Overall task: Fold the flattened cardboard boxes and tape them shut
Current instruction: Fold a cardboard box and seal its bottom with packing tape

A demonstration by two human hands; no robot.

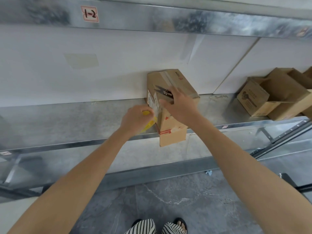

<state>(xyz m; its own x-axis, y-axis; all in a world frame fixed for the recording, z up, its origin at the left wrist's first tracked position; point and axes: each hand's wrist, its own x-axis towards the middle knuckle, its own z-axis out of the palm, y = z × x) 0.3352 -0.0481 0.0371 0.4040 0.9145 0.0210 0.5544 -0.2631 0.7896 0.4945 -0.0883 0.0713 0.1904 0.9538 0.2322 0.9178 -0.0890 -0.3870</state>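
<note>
A: Where is the box (179,81) found?

B: It is set on the metal shelf (67,119), with its far end close to the white wall and its near end hung out over the shelf's front edge. A strip of clear tape (166,77) is seen along its top, and a white label (152,100) is stuck on its left side.

A: How is the left hand (135,118) held?

B: It is curled round a yellow tool (148,123), which is mostly hidden by the hand, so its kind cannot be told. The hand is pressed up against the box's left side, at the label's lower edge.

A: And the right hand (180,105)?

B: Grey snips (161,90) are gripped in it, their blades pointed left and away over the box's top. The hand itself is laid on the top near the left edge.

A: What else is seen?

B: Open boxes (270,97) are grouped on the same shelf, well apart to the right. A tag (90,14) marked "1-2" is fixed to the beam above. A grey floor (168,200) is shown below.
</note>
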